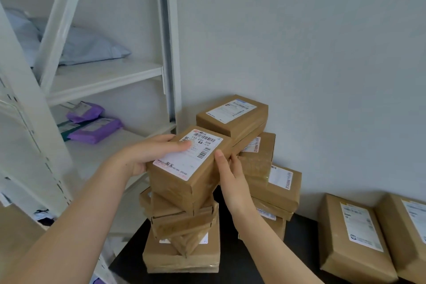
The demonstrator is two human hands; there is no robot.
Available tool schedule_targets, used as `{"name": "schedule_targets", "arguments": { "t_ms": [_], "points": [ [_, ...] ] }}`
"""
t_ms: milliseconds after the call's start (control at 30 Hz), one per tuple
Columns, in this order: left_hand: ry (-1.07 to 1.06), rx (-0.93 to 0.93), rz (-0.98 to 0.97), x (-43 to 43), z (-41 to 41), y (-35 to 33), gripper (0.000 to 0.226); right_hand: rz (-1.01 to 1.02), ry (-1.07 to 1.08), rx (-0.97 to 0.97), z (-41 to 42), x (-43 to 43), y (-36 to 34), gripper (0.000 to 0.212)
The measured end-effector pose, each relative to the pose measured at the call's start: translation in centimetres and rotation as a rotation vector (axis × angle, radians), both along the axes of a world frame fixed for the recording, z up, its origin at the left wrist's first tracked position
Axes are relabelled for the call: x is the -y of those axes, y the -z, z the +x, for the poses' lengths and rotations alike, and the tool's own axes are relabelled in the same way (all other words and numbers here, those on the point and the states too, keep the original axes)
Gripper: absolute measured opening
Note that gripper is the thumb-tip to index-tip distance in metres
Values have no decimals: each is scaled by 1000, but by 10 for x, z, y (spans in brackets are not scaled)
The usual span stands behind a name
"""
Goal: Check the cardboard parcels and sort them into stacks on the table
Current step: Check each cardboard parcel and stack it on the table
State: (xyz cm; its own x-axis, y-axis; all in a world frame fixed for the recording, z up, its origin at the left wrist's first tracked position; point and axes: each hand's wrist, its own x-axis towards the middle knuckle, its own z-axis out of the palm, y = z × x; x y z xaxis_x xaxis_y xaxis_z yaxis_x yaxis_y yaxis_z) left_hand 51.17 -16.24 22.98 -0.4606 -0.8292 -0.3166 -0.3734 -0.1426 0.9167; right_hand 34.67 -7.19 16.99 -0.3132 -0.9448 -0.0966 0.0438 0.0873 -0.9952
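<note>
— Left hand [147, 154] and right hand [230, 175] clasp a labelled parcel [189, 168] atop the crooked near stack [184, 237] on the counter [230, 260]
— Released askew, it could slide off or topple that stack

**Table [304, 226] — clearances and obstructions**

Left edge: leaning near stack [182, 249]. Over it is a parcel [191, 168] gripped by the left hand [143, 154] and right hand [230, 175]. A shelf post [171, 53] stands close alongside.
Back edge: taller rear stack [272, 187] by the wall [322, 76].
Right edge: two flat parcels [352, 237].
Open lanes — a narrow dark strip between the stacks, and wider bare surface between the rear stack and the flat parcels.
</note>
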Motion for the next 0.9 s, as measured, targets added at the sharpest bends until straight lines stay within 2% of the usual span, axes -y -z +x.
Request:
{"name": "schedule_targets", "arguments": {
  "t_ms": [167, 333, 433, 533, 633, 767, 900],
  "points": [
    [-29, -157, -44, -20, -5, -15, 49, -24, 22, -12, -9, -10, -13, 89],
    [-7, -266, -109, -47, -39, -24, 27, -58, 26, 69, -40, -26, -29, 76],
    [13, -286, -192, -64, -76, -18, 32, -68, 34, 94, -71, -41, -30, 54],
    [41, -300, -236, -80, -115, -7, 41, -69, 94, 97, -105, -55, -24, 45],
    [60, -341, -168, -93, -150, 14, 33, -82, 145, 124, -134, -73, -11, 38],
    [67, -355, -11, -117, -191, 54, 37, -6, 201, 150, -170, -105, 21, 48],
    [55, -316, 99, -147, -220, 93, 33, 62, 234, 198, -195, -137, 57, 35]
  ]
}}
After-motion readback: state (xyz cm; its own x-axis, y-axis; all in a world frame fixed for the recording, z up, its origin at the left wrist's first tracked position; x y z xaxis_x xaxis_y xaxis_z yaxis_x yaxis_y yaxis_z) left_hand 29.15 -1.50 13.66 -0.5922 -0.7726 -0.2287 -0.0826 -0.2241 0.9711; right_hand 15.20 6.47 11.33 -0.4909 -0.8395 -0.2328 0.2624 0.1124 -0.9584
